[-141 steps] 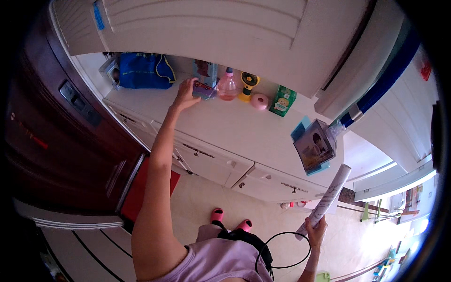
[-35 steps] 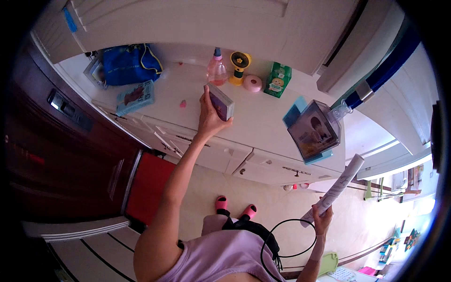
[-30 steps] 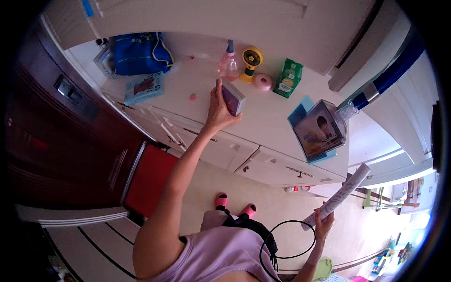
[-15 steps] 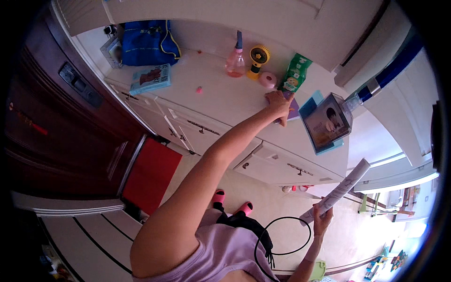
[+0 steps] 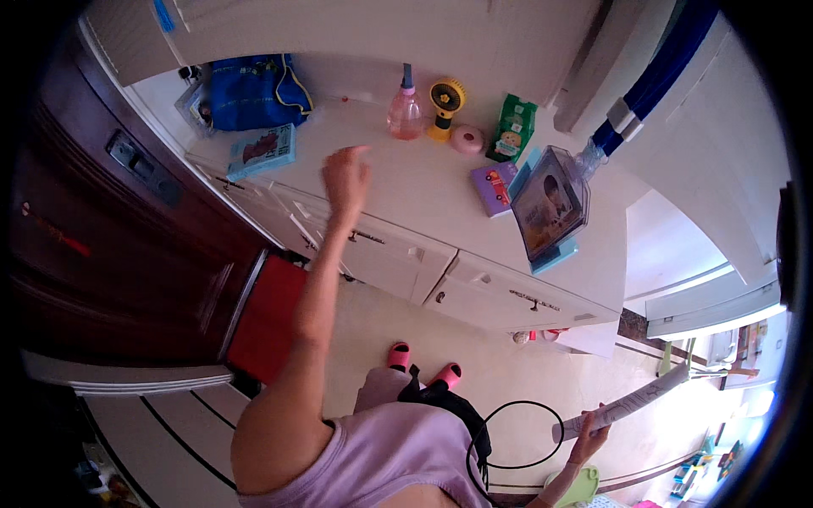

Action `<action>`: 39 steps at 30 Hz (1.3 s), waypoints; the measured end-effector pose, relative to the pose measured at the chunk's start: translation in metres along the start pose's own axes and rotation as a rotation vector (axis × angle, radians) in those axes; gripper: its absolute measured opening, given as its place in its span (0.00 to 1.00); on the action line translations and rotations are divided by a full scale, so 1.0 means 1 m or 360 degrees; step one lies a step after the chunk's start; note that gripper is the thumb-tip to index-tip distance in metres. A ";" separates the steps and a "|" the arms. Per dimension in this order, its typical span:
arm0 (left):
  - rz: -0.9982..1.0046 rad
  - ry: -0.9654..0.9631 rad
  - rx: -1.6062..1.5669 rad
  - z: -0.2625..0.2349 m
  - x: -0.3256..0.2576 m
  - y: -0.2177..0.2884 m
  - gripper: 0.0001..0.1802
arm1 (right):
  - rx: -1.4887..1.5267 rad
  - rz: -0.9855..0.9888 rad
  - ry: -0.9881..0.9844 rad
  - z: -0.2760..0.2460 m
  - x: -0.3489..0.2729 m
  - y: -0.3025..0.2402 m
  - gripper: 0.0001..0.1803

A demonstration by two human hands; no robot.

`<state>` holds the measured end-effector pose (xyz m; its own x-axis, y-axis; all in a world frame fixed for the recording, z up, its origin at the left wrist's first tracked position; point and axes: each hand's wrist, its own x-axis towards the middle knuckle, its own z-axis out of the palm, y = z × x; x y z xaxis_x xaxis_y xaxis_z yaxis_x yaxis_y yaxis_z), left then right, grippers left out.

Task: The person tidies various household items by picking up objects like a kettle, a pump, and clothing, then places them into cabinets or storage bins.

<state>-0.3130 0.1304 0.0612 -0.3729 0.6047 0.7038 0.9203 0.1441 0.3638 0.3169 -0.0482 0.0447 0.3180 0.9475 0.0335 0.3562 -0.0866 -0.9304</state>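
Over the white cabinet top [image 5: 406, 190], my left hand [image 5: 345, 182] is stretched out with its fingers curled in. It covers the spot where a small pink object lay, and I cannot make out what is in the fingers. My right hand [image 5: 589, 436], low on the right, is closed round a rolled-up sheet of paper [image 5: 639, 405] that points up and to the right. A purple box [image 5: 494, 188] with a red vehicle picture lies on the cabinet top, to the right of my left hand. Left of that hand is a light blue box [image 5: 264, 152].
Along the back stand a blue bag [image 5: 254, 93], a pink spray bottle [image 5: 406, 114], a yellow hand fan [image 5: 444, 110], a round pink item [image 5: 467, 139] and a green packet [image 5: 513, 129]. A card holder [image 5: 550, 203] on a blue lanyard hangs close in front. A black cable loop [image 5: 517, 403] hangs below.
My left hand has left the purple box and moved left along the cabinet top. The purple box stays lying there. My right hand has lowered slightly with the rolled paper, now tilted flatter.
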 end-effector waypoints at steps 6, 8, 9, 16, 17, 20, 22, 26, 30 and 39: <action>0.0336 -0.0023 -0.0219 0.016 -0.008 0.015 0.18 | 0.0207 0.0067 0.0205 -0.008 -0.002 0.003 0.22; 0.0406 -0.0052 -0.0571 0.036 -0.043 0.055 0.16 | 0.0055 0.0177 0.0256 -0.017 0.006 0.033 0.14; 0.0424 -0.0012 -0.0531 0.039 -0.072 0.070 0.14 | -0.0008 0.0329 0.0237 -0.003 0.014 0.002 0.15; 0.1172 -0.1151 -0.1538 0.028 -0.196 0.322 0.09 | -0.0357 0.0139 0.0505 -0.063 0.023 0.004 0.27; 0.1227 -0.1180 -0.1593 0.030 -0.210 0.359 0.09 | -0.0375 0.0155 0.0542 -0.078 0.020 0.016 0.28; 0.1230 -0.1680 -0.2022 0.055 -0.246 0.478 0.11 | -0.0392 0.0213 0.0548 -0.118 0.024 0.043 0.31; 0.1139 -0.2119 -0.2108 0.063 -0.272 0.554 0.21 | -0.0304 0.0186 0.0389 -0.140 0.036 0.055 0.30; 0.0321 -0.3002 -0.2388 0.108 -0.372 0.659 0.30 | -0.0342 0.0267 0.0022 -0.200 0.086 0.080 0.28; -0.0082 -0.2250 -0.2530 0.096 -0.343 0.712 0.28 | -0.0293 -0.0109 -0.0290 -0.259 0.136 0.096 0.16; 0.1168 -0.0393 0.0401 0.168 -0.051 0.535 0.21 | 0.0953 0.0620 0.0134 -0.390 0.302 0.183 0.15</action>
<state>0.2187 0.3079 0.1175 0.3452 0.7649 0.5439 0.9302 -0.2016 -0.3069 0.8207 0.1016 0.0270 0.3992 0.8531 -0.3359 -0.3322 -0.2069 -0.9202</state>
